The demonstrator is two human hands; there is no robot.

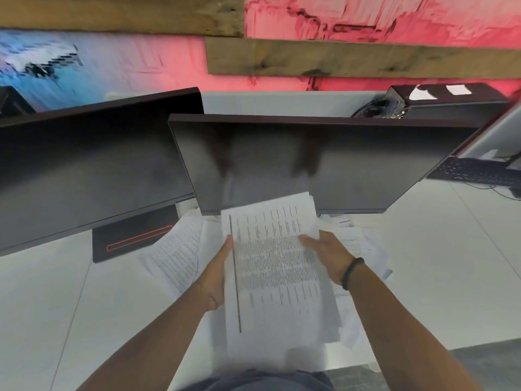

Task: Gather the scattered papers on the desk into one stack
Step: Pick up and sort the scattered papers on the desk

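A stack of printed papers (276, 266) is lifted above the white desk (439, 263), held between both hands in front of the monitors. My left hand (218, 275) clasps its left edge, and my right hand (327, 255) grips its right edge with the thumb on top. The sheets in the stack are slightly fanned at the top and bottom. Loose printed sheets (176, 252) still lie on the desk to the left of the stack. More loose sheets (358, 244) lie under and right of my right hand, partly hidden by it.
Two dark monitors stand close behind the papers, the left monitor (90, 170) and the centre monitor (310, 162). A black monitor base (127, 241) sits left of the loose sheets. A keyboard (479, 172) lies far right. The desk's front edge runs at the lower right.
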